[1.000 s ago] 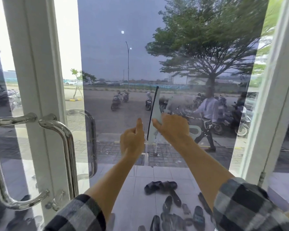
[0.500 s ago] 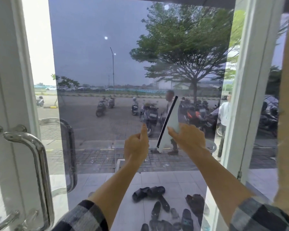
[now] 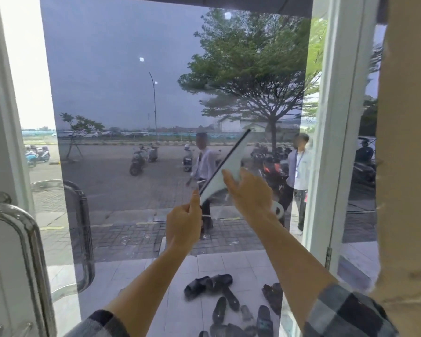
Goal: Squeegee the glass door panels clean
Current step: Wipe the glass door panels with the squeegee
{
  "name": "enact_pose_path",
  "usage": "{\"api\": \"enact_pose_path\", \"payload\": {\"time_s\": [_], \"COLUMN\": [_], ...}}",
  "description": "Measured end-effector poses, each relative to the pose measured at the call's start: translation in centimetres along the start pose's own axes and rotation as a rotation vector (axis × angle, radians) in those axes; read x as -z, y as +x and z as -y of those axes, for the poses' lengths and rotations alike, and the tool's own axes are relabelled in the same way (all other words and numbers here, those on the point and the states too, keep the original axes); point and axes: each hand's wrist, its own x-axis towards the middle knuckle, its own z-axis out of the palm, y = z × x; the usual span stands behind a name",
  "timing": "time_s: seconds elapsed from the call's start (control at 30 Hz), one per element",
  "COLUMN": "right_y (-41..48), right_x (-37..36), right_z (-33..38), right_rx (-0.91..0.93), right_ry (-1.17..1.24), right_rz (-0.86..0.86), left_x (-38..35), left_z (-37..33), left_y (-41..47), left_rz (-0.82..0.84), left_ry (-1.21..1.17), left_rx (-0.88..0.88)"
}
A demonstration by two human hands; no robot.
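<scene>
The squeegee (image 3: 229, 164) lies against the inner face of the tinted glass door panel (image 3: 122, 93), right of the panel's middle and about halfway up, near the white door frame (image 3: 331, 142). It is tilted, its black rubber edge running from lower left to upper right and its white body trailing to the right. That slant looks deliberate: an angled blade would send water off its lower end rather than leave a line along the whole edge. The right hand (image 3: 249, 193) has its grip closed on the squeegee, fingers spread over the white body to press it to the glass, while the looped end of the handle (image 3: 277, 211) sticks out below the wrist. The left hand (image 3: 184, 224) is held just beside the blade's lower tip, fingers curled into a loose fist and thumb raised against the rubber. It cannot be told whether this grip pinches the tip or only touches it, though the hand seems placed to steady or guide that end. Both forearms reach straight out, plaid sleeves pushed back, probably to keep them dry. To the left a chrome door handle (image 3: 27, 239) stands well apart from the work, and through the glass dark sandals (image 3: 212, 285) lie scattered on the tiled floor outside. No streaks or suds show clearly on the panel, so how much is left to wipe is hard to judge — the strip beside the frame seems to be the one in hand.
</scene>
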Motion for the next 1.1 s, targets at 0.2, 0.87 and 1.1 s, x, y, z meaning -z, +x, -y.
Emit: {"api": "enact_pose_path", "payload": {"time_s": [0.2, 0.87, 1.1], "right_y": [3.5, -7.5, -6.9], "right_x": [-0.8, -7.4, -5.4], "right_z": [1.2, -6.7, -6.4], "right_rx": [-0.075, -0.669, -0.629], "right_ry": [0.131, 0.439, 0.416], "right_rz": [-0.018, 0.059, 0.023], "left_x": [0.0, -4.7, -4.8], "left_z": [0.9, 1.1, 0.8], "left_y": [1.1, -0.3, -1.3], "left_rz": [-0.043, 0.051, 0.110], "left_ry": [0.037, 0.033, -0.006], "left_rx": [-0.035, -0.003, -0.027]}}
